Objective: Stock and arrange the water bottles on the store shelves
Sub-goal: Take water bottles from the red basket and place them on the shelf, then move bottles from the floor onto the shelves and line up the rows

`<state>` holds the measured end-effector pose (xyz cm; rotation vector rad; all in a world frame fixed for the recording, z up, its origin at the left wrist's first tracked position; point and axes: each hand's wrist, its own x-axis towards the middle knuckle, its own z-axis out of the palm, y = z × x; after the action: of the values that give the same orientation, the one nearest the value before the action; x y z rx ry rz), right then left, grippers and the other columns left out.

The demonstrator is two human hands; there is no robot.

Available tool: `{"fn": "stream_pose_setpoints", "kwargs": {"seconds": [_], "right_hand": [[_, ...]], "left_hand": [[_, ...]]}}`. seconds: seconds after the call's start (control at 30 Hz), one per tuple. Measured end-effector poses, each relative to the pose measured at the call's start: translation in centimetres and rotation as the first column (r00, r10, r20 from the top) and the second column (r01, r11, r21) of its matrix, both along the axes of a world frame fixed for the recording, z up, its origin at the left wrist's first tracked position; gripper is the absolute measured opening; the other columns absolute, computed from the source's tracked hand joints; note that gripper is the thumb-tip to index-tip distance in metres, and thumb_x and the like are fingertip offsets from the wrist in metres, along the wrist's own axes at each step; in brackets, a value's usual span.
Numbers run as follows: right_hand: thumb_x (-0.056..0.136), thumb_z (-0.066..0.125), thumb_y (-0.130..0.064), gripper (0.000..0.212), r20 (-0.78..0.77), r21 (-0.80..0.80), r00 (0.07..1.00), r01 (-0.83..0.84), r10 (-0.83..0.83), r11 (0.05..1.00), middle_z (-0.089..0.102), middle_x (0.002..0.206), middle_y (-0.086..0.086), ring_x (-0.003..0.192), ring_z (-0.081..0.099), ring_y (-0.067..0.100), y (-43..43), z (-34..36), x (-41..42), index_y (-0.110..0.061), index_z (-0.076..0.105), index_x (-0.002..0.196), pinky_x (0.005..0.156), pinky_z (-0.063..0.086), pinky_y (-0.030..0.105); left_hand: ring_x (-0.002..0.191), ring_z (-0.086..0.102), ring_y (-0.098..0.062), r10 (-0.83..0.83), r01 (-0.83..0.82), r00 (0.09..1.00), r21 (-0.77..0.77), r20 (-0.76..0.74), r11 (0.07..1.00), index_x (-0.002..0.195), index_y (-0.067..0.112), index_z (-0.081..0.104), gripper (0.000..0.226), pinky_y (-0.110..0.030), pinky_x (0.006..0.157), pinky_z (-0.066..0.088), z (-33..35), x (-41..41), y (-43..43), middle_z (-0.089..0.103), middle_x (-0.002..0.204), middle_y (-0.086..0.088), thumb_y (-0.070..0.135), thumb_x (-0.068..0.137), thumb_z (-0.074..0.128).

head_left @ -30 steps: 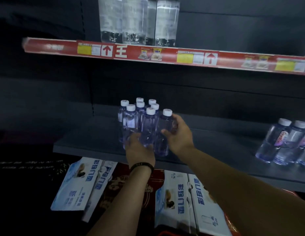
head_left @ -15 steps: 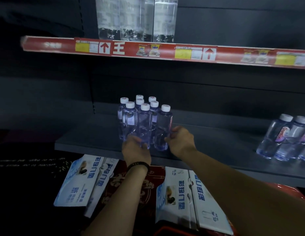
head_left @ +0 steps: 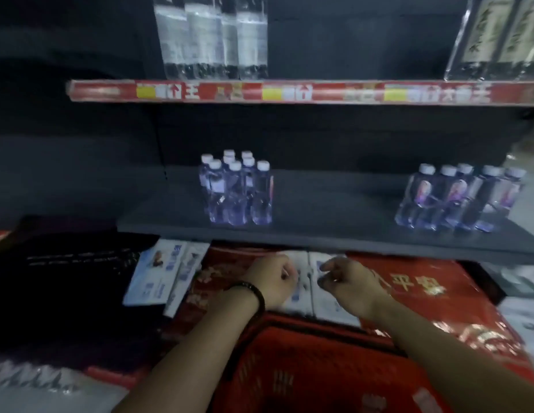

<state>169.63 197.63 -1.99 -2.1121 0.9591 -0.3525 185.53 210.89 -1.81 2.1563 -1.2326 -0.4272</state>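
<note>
Having let go of the cluster of water bottles (head_left: 237, 192), we now hold both hands below the grey shelf (head_left: 319, 234), above the red mesh basket (head_left: 304, 377). Our left hand (head_left: 270, 281), with a dark beaded bracelet (head_left: 253, 293) at the wrist, is loosely curled and empty; our right hand (head_left: 349, 283) is half open, holding nothing. Those clear plastic, white-capped bottles stand upright, tightly packed, at the shelf's left part; a second group (head_left: 459, 198) stands at its right end.
</note>
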Motion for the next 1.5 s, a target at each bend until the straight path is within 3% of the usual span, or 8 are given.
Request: {"fn": "stream_pose_setpoints", "kwargs": {"seconds": [0.2,0.4,0.53,0.7,1.0,1.23,1.4,1.5], "right_hand": [[0.085,0.065,-0.038,0.039,-0.158,-0.109,0.960,0.216,-0.232,0.970,0.076,0.114,0.008,0.107,0.071,0.032,2.9,-6.4,-13.0,-0.023,0.069,0.120,0.078,0.052,0.026],[0.093,0.061,-0.045,0.082,-0.526,-0.230,0.757,0.314,-0.389,0.921,0.033,0.153,0.027,0.144,0.035,0.046,7.0,-13.9,-21.5,-0.007,0.024,0.155,0.120,0.036,0.053],[0.095,0.059,-0.050,0.103,-0.563,-0.232,0.699,0.379,-0.441,0.896,0.012,0.162,0.035,0.152,0.015,0.051,7.7,-14.5,-22.0,-0.002,-0.003,0.162,0.123,0.023,0.061],[0.088,0.068,-0.029,0.079,-0.463,-0.003,0.715,0.590,-0.524,0.807,0.047,0.150,0.025,0.132,0.056,0.045,4.2,-14.7,-21.8,0.003,0.036,0.152,0.105,0.054,0.055],[0.091,0.064,-0.010,0.033,-0.270,-0.057,0.906,0.322,-0.325,0.945,0.069,0.123,0.012,0.112,0.069,0.030,7.3,-16.3,-14.6,-0.011,0.067,0.124,0.097,0.061,0.038],[0.077,0.061,-0.021,0.053,-0.136,0.025,0.986,0.098,-0.093,0.995,0.073,0.120,0.017,0.111,0.071,0.037,13.5,-15.3,-6.2,-0.014,0.071,0.129,0.096,0.058,0.041],[0.082,0.081,-0.017,0.054,0.005,0.185,0.991,-0.132,0.133,0.974,0.079,0.118,0.001,0.112,0.074,0.021,19.8,-15.6,-0.2,-0.029,0.071,0.134,0.102,0.054,0.028],[0.082,0.081,-0.007,0.070,0.130,0.328,0.928,-0.371,0.348,0.868,0.072,0.129,-0.010,0.119,0.069,0.012,22.6,-17.9,3.0,-0.030,0.063,0.145,0.112,0.052,0.040]], "left_hand": [[0.101,0.066,-0.010,-0.100,0.099,0.995,0.111,0.000,0.989,0.110,0.030,0.067,0.016,-0.021,0.085,0.047,-6.2,-12.1,4.5,0.071,0.110,0.010,0.038,0.096,0.069],[0.117,0.063,-0.017,-0.051,0.037,0.996,0.193,0.070,0.981,0.117,0.031,0.060,0.019,-0.035,0.101,0.051,-14.5,-20.5,7.5,0.067,0.121,0.006,0.040,0.101,0.054],[0.113,0.066,-0.021,0.003,-0.024,0.997,0.273,0.079,0.962,0.117,0.031,0.061,0.032,-0.039,0.095,0.055,-16.7,-23.1,9.8,0.069,0.119,0.005,0.053,0.099,0.045],[0.109,0.067,-0.026,-0.042,-0.060,0.961,0.357,0.273,0.932,0.108,0.024,0.065,0.043,-0.039,0.093,0.052,-18.3,-24.5,11.2,0.072,0.112,0.001,0.055,0.099,0.036],[0.117,0.057,-0.022,0.168,-0.331,0.919,0.467,0.357,0.820,0.103,0.031,0.068,0.051,-0.047,0.106,0.038,-18.5,-20.6,15.5,0.068,0.112,0.009,0.063,0.100,0.028],[0.095,0.066,-0.014,0.406,-0.499,0.856,0.311,0.320,0.809,0.083,0.034,0.054,0.033,-0.037,0.097,0.043,-18.4,-14.8,21.5,0.068,0.094,0.014,0.054,0.102,0.036],[0.104,0.068,-0.023,0.438,-0.537,0.834,0.314,0.336,0.783,0.107,0.031,0.061,0.038,-0.040,0.090,0.042,-18.2,-13.1,23.3,0.073,0.108,0.007,0.057,0.101,0.035],[0.113,0.065,-0.024,0.543,-0.627,0.778,0.336,0.316,0.702,0.122,0.035,0.054,0.042,-0.042,0.097,0.042,-18.2,-11.2,25.0,0.068,0.121,0.008,0.065,0.098,0.040]]}}
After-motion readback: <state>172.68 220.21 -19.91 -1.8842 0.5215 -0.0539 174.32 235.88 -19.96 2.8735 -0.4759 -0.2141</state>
